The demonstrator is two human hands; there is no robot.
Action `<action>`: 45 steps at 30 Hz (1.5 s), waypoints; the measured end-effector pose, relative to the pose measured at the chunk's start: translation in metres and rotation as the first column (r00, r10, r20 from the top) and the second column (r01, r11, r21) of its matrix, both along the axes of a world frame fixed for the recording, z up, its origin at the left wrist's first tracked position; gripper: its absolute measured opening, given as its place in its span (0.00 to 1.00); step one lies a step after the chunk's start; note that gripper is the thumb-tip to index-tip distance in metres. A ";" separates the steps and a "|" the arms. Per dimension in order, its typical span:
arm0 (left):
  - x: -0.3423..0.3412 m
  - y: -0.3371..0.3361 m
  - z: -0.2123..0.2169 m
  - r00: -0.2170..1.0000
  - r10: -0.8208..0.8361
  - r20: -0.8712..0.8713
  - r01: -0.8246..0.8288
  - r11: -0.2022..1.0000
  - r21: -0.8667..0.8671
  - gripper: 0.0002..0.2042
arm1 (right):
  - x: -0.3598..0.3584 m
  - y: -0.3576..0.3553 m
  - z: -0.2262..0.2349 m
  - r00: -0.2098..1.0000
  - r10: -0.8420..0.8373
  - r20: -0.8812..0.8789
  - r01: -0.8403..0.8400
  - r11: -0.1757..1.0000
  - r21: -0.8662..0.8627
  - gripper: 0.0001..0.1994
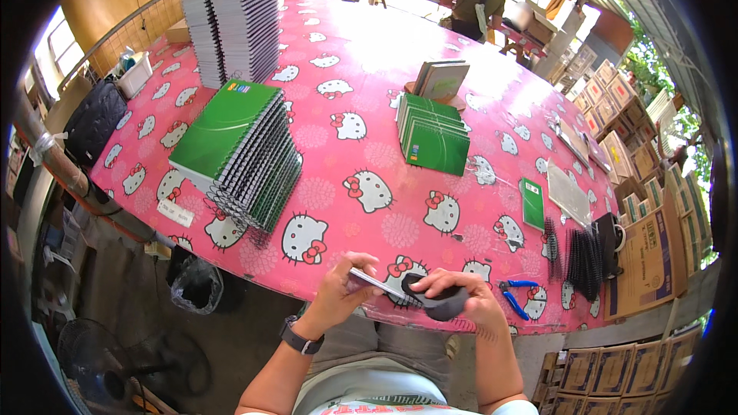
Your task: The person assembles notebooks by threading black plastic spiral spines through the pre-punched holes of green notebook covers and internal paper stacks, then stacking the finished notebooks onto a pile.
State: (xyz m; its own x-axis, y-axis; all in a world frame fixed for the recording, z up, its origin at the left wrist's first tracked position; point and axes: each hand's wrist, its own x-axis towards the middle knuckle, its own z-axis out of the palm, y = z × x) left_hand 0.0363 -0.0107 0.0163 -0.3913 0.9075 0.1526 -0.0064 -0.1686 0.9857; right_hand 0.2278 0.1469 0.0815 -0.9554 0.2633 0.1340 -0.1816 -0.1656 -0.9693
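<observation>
My left hand (342, 290) grips the thin notebook (388, 289) between thumb and fingers, and my right hand (467, 297) is closed around a dark rounded object (446, 307) at its other end. The notebook is held just above the table's near edge, turned nearly edge-on, so I see mostly its pale side; its long axis slopes from my left fingers down to the right, toward my right palm. The dark object covers that right end, so I cannot tell exactly where the two meet. Just right of my right hand lie blue-handled pliers (518, 300), jaws to the left, and beyond them a heap of black coils (584, 263). Farther up are a small green notebook (532, 204) and a fanned stack of green notebooks (436, 134). To my left, well apart from my hands, rises a leaning pile of green spiral notebooks (234, 127), with tall stacks of bound books (234, 27) behind it. All this sits on a shiny pink table (400, 223) patterned with white cat faces. Cardboard boxes (646, 269) crowd the right side, a fan (115, 373) stands low at left, and a co-worker (470, 4) is at the far end.
</observation>
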 end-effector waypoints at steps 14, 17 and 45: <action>-0.005 0.006 -0.012 0.990 -0.046 -0.135 0.062 0.992 0.111 0.14 | -0.019 0.007 0.013 0.991 -0.106 0.080 0.071 0.933 0.353 0.22; -0.004 0.006 -0.009 0.989 -0.037 -0.143 0.054 0.991 0.119 0.13 | -0.024 0.008 0.014 0.975 -0.154 0.157 0.071 0.897 0.435 0.22; 0.009 -0.007 0.057 0.840 0.221 -0.496 -0.139 0.970 0.198 0.13 | -0.058 -0.056 0.047 0.928 -0.282 -0.244 0.357 0.483 0.800 0.09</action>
